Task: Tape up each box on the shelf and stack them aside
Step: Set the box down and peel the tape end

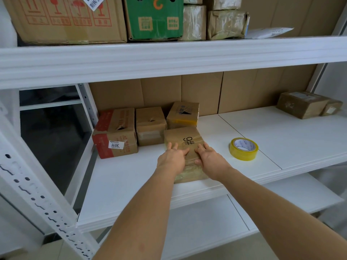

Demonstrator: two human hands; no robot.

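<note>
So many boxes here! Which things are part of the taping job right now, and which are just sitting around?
In the job:
- box marked 9#, pressed by left hand and right hand
- yellow tape roll
- three boxes behind it

Lying about:
- top-shelf cartons
- two far-right parcels

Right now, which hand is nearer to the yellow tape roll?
Right. The right hand presses the 9# box, just left of the tape roll; the left hand lies farther left.

Three boxes (pixel 150 125) crowd the shelf (pixel 272 128) far left, tape roll (pixel 243 149) sits right, two boxes (pixel 308 106) far right corner; open board between and near left.
</note>
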